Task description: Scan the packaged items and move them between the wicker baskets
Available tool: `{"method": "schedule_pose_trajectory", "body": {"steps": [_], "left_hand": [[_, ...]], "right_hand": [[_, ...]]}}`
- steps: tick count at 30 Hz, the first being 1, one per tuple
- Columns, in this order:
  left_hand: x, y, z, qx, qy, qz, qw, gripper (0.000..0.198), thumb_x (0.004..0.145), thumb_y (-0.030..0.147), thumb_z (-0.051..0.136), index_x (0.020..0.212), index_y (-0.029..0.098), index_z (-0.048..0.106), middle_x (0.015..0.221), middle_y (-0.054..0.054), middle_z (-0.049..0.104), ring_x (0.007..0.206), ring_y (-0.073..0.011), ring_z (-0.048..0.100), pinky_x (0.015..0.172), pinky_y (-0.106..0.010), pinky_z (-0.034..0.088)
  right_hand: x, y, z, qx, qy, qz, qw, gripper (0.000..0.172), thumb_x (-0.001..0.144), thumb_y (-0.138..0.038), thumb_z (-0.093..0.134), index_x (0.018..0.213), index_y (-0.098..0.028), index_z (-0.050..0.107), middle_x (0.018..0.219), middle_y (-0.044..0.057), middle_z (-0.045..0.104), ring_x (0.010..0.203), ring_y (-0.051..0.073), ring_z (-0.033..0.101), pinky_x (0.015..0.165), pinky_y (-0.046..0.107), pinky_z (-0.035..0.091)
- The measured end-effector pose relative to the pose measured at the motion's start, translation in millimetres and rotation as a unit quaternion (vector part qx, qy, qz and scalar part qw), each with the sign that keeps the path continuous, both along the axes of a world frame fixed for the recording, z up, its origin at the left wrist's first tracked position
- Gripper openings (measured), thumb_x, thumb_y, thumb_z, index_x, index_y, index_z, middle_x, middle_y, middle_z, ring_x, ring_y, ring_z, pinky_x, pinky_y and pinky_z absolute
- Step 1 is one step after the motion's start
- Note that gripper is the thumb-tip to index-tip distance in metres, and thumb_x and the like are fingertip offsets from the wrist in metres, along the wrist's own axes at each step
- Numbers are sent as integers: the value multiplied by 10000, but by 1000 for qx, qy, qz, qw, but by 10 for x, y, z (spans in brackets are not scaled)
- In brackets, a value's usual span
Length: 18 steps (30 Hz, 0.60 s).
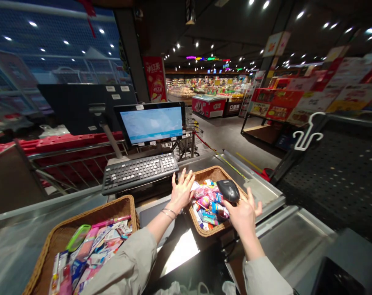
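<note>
My right hand (244, 213) is closed round a black handheld barcode scanner (228, 190), held over a wicker basket (218, 173) full of small colourful packets (208, 203). My left hand (182, 191) is open with fingers spread, resting at the basket's left rim beside the packets. It holds nothing. Thin bracelets circle my left wrist.
A second wicker basket (61, 235) of packets sits at the lower left. A black keyboard (139, 171) and a lit till screen (151, 123) stand behind my hands. The steel checkout counter (265, 190) runs right. Shop aisles and displays fill the background.
</note>
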State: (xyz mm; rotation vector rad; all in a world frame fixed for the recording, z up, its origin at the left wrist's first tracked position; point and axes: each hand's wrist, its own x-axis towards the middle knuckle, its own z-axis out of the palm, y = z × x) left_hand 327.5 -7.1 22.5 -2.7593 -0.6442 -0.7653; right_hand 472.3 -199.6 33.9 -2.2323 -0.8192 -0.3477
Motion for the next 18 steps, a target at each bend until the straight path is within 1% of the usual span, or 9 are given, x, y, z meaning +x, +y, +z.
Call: {"method": "schedule_pose_trajectory", "body": {"steps": [5,8,12,15,18], "left_hand": [[-233,26,87,2,-1,32,999,569,919,455,479,1442,237,430,1572,-89,317,1495,-307,144,1172,-656,0],[-408,50,119,5,-4,51,999,571,922,467,478,1445,243,427,1568,-89,325,1495,-309,147,1173,-656,8],[-648,73,145,1,-10,79,997,605,908,487,508,1456,253,409,1564,-92,336,1494,-312,149,1173,-661,24],[-821,85,150,-4,-13,97,995,547,908,482,515,1404,254,479,1561,-93,343,1489,-315,169,1172,-661,31],[-996,94,144,-4,-17,114,993,497,904,460,533,1359,260,529,1547,-100,370,1480,-321,204,1171,-660,44]], "right_hand": [[-103,185,8,20,-12,18,1000,402,796,-519,502,917,-205,722,1133,122,705,1375,301,332,1111,576,40],[-183,296,26,25,-13,28,999,449,792,-557,483,913,-197,722,1172,146,688,1365,301,346,1109,573,67],[-313,443,77,28,-2,46,999,509,791,-610,447,915,-204,728,1154,151,696,1369,294,355,1108,569,75],[-418,550,117,35,3,68,997,523,785,-632,440,902,-213,730,1150,130,703,1373,291,357,1112,558,77],[-517,650,135,31,7,95,995,496,775,-631,461,861,-221,727,1137,108,712,1383,294,343,1112,556,78]]}}
